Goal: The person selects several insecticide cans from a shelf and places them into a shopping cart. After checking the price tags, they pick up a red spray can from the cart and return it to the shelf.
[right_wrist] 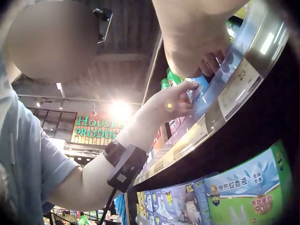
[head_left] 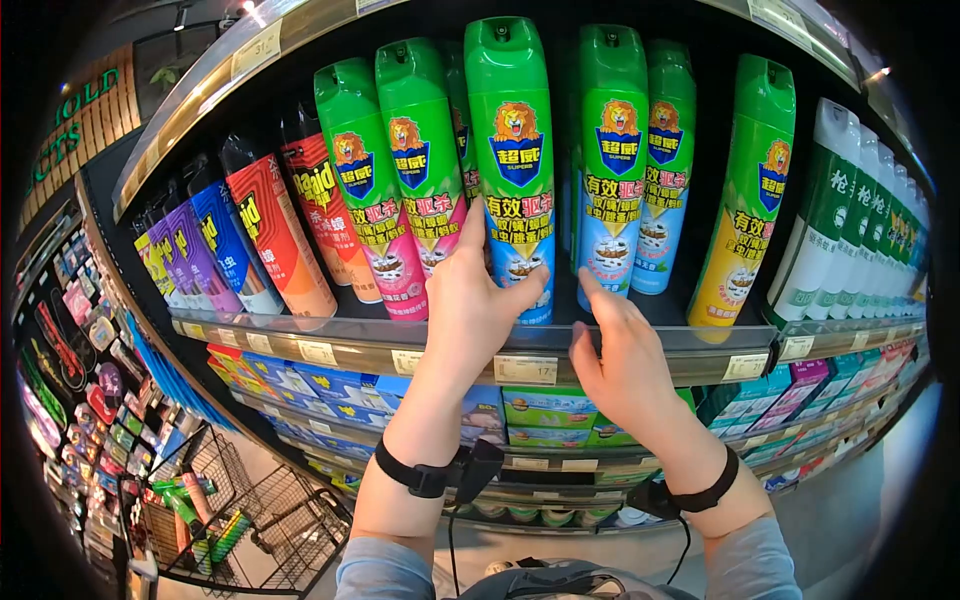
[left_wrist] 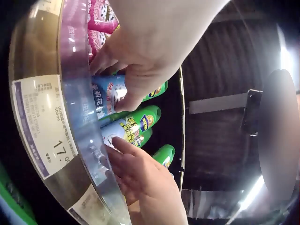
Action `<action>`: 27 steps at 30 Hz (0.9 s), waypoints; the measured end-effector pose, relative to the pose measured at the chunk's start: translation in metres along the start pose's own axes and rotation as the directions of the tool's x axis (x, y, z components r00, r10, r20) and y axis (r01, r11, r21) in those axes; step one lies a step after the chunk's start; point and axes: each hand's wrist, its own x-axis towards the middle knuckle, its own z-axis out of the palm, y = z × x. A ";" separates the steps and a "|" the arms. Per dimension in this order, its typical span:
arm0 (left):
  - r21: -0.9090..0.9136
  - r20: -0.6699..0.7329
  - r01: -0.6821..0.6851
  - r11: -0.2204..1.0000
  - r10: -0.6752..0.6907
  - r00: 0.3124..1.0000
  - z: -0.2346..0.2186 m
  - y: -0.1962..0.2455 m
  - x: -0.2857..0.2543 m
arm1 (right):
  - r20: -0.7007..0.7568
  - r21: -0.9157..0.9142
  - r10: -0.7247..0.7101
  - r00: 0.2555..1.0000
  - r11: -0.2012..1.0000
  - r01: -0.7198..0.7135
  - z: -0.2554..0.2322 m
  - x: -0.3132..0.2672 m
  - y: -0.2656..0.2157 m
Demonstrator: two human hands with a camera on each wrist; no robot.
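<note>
The left hand (head_left: 475,295) holds the lower part of a green-topped blue spray can (head_left: 512,140) upright at the shelf front, fingers on its left side and thumb across its label. Just right of it, the right hand (head_left: 625,355) has its fingers loosely bent, the index fingertip at the lower left edge of a similar can (head_left: 613,150); contact is unclear. In the left wrist view, the left hand (left_wrist: 140,56) covers part of the held can (left_wrist: 108,93), and the right hand (left_wrist: 145,176) is beside the neighbouring can (left_wrist: 119,131).
Pink-bottomed cans (head_left: 412,140) and red cans (head_left: 280,230) stand at left, a yellow can (head_left: 745,190) and white-green cans (head_left: 825,210) at right. A clear lip (head_left: 660,335) edges the shelf. Boxes (head_left: 545,408) fill the shelf below. A wire cart (head_left: 290,525) holding several cans stands lower left.
</note>
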 end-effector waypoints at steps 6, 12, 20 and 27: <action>-0.116 0.067 0.016 0.993 -0.009 0.998 -0.003 -0.010 0.000 | 0.039 -0.075 0.131 0.991 0.989 -0.128 0.019 0.010 -0.012; -0.029 0.047 -0.067 0.997 0.069 0.997 0.000 -0.020 -0.001 | 0.033 -0.181 0.213 0.976 0.962 -0.204 0.029 0.004 -0.018; -0.147 -0.013 -0.189 0.971 0.189 0.982 0.001 -0.028 -0.025 | -0.102 -0.166 0.074 0.992 0.982 -0.091 0.033 -0.001 -0.015; 0.060 -0.007 -0.337 0.940 0.338 0.941 -0.063 -0.013 -0.120 | -0.142 -0.200 0.052 0.988 0.977 -0.080 0.038 -0.002 -0.015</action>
